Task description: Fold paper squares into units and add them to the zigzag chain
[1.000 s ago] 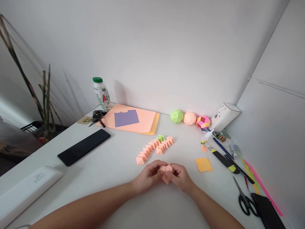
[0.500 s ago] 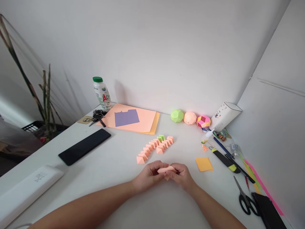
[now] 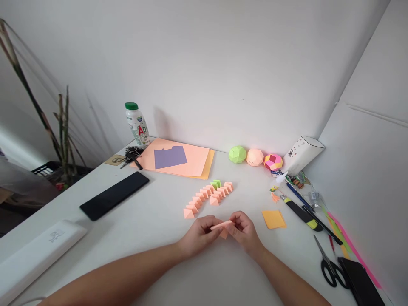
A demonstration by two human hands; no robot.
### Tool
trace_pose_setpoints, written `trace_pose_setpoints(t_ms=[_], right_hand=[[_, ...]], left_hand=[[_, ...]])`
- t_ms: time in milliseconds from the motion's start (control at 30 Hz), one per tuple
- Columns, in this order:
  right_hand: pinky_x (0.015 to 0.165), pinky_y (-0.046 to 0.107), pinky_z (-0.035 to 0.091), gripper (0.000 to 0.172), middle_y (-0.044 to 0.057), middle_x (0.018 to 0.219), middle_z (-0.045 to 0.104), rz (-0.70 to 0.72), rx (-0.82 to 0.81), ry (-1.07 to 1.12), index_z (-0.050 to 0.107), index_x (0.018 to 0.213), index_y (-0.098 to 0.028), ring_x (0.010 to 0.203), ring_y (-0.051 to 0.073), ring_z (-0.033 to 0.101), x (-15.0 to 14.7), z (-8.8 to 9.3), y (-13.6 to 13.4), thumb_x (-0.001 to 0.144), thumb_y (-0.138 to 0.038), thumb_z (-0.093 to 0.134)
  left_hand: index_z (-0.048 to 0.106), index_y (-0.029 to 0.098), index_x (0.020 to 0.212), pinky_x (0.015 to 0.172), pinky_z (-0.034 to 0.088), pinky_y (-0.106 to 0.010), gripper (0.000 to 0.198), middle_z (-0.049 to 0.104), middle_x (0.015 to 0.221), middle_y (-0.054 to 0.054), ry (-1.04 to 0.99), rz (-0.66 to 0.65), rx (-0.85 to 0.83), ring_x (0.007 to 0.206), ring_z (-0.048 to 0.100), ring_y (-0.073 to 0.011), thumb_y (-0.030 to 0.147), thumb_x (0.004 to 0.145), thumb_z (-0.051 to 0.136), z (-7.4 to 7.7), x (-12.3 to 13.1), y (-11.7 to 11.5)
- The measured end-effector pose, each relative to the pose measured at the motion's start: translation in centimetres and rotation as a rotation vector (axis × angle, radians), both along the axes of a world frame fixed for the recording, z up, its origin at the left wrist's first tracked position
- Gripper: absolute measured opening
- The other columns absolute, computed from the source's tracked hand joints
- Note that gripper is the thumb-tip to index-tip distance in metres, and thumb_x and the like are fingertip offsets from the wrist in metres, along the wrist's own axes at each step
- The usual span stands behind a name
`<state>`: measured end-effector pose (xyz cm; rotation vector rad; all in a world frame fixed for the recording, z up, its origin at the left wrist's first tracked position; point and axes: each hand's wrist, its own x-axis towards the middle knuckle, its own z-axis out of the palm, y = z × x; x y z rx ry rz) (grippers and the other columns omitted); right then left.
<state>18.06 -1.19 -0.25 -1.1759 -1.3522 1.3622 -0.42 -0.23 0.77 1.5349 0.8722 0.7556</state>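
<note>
Between my two hands, just above the white table, is a small folded piece of peach paper (image 3: 224, 230). My left hand (image 3: 199, 235) pinches its left end between thumb and fingers. On the other end, the thumb and fingertips of my right hand (image 3: 245, 233) close round the paper. Fingers cover part of its folds. Beyond my hands stand two rows of folded peach paper pieces (image 3: 200, 199), with a few green folded pieces (image 3: 216, 184) at the far end. A stack of orange-yellow square paper (image 3: 274, 219) lies to the right of my right hand.
Peach sheets (image 3: 197, 162) with a purple sheet (image 3: 170, 157) lie near the wall, beside a bottle (image 3: 137, 125) and keys (image 3: 133, 155). A black slab (image 3: 114, 196) is left. Paper balls (image 3: 237, 154), a cutter (image 3: 301, 213) and scissors (image 3: 330, 265) lie right.
My right hand's fingers have lifted and shifted slightly along the peach paper, which now shows more of its edge and tilts up to the right. My left hand keeps its pinch.
</note>
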Motion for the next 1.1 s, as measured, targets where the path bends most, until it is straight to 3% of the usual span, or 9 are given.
trace_pose_setpoints(t_ms=[233,367,467,700,1100], right_hand=[[0.055,0.023,0.040,0.024,-0.001,0.064,0.053,-0.023,0.030,-0.038,0.058,0.071,-0.017,0.059,0.012,0.048,-0.03,0.46,0.20,0.072,-0.039,0.068],[0.057,0.024,0.043,0.022,0.000,0.066,0.056,-0.004,0.050,-0.034,0.061,0.073,-0.016,0.061,0.013,0.052,-0.01,0.33,0.15,0.074,-0.038,0.067],[0.057,0.024,0.043,0.021,0.000,0.065,0.057,0.007,0.052,-0.038,0.062,0.073,-0.016,0.060,0.013,0.052,-0.01,0.15,0.09,0.075,-0.037,0.066],[0.048,0.021,0.040,0.020,-0.002,0.059,0.056,-0.053,0.050,-0.052,0.062,0.071,-0.017,0.051,0.010,0.048,-0.21,0.33,-0.04,0.071,-0.035,0.070],[0.047,0.021,0.040,0.020,-0.002,0.058,0.054,-0.051,0.042,-0.060,0.061,0.070,-0.017,0.050,0.009,0.047,-0.24,0.41,-0.11,0.072,-0.035,0.070]], left_hand=[[0.067,0.016,0.075,0.055,0.036,-0.021,0.033,0.048,0.067,0.000,0.013,0.026,0.007,0.061,0.043,-0.0107,0.041,0.085,0.050,-0.07,0.14,-0.12],[0.067,0.018,0.099,0.051,0.035,-0.021,0.032,0.048,0.062,0.002,-0.039,-0.004,-0.008,0.055,0.040,-0.0099,0.039,0.086,0.047,-0.08,0.08,-0.19],[0.064,0.020,0.110,0.056,0.038,-0.022,0.034,0.055,0.068,-0.001,-0.075,-0.034,0.043,0.060,0.046,-0.0114,0.037,0.088,0.044,-0.04,0.07,-0.22],[0.067,0.023,0.107,0.060,0.041,-0.022,0.032,0.062,0.071,-0.003,-0.042,0.012,0.115,0.066,0.052,-0.0130,0.037,0.088,0.045,-0.17,0.21,-0.25],[0.069,0.022,0.103,0.058,0.041,-0.022,0.032,0.059,0.067,-0.002,0.012,0.022,0.119,0.064,0.050,-0.0125,0.037,0.088,0.046,-0.34,0.14,-0.21]])
